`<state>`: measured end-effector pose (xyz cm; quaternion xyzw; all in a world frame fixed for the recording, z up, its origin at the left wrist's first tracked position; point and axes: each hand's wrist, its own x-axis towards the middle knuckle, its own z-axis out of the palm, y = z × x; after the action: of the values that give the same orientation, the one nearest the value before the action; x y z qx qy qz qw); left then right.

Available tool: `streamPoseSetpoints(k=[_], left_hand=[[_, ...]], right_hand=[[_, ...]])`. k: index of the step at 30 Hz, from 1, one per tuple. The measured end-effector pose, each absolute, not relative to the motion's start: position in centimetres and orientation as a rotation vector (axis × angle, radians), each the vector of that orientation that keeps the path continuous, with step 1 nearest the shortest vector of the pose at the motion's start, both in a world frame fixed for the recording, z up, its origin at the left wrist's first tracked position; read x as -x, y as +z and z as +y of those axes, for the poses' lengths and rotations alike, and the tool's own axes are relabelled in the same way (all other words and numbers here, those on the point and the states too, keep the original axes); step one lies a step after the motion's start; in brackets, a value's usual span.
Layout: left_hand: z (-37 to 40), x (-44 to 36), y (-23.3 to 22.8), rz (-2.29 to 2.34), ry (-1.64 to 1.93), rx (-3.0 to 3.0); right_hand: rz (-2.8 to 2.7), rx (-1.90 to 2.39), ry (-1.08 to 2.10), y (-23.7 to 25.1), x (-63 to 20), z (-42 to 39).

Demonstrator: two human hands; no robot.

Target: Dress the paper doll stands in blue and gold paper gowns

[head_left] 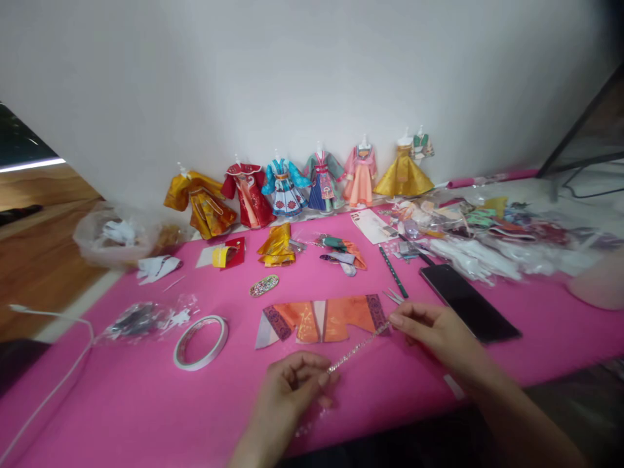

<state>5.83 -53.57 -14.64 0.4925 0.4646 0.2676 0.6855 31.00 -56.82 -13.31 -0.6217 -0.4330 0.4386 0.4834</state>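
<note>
Pink table (146, 403) | both hands' fingers pinch thin strip (358, 348) — left hand (287, 390), right hand (436, 328) — blurred

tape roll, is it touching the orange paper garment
No, the tape roll lies apart, to the left of the orange paper garment on the pink mat.

There is one view only, from the person's head. It looks forward and down over the pink table (146, 403) toward the white wall (292, 78). The hands are near the lower edge, and the row of paper dresses (292, 185) stands far behind.
</note>
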Motion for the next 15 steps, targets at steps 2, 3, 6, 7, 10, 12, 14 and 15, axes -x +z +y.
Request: streamPoseSetpoints(k=[2,3,6,7,10,12,14,15], left_hand=[[-52.8,-5.6,-14.3,1.059,0.612,-1.192],[-52.3,-5.5,-14.1,1.07,0.618,-1.245],[-50.1,-5.5,-13.6,1.104,0.644,-1.398],[-49.1,-5.7,-13.4,1.113,0.651,-1.441],[-45.8,-6.5,-13.2,1.162,0.636,-1.599],[-43.5,-7.2,-13.2,1.22,0.623,-1.719],[-41.2,-7.7,-13.4,1.265,0.623,-1.781],[-40.2,-8.0,-13.6,1.283,0.616,-1.8]], right_hand=[[-1.047,1.517,1.085,-13.1,-30.9,-56.6],[-1.051,1.521,1.089,-13.1,-30.9,-56.4],[-1.08,1.521,1.063,-13.0,-31.1,-55.0],[-1.093,1.525,1.048,-13.1,-31.3,-54.3],[-1.188,1.599,0.97,-13.2,-32.0,-51.4],[-1.275,1.67,0.909,-13.3,-32.6,-49.2],[-1.318,1.704,0.875,-13.6,-33.1,-47.2],[-1.334,1.719,0.861,-13.8,-33.3,-46.3]])
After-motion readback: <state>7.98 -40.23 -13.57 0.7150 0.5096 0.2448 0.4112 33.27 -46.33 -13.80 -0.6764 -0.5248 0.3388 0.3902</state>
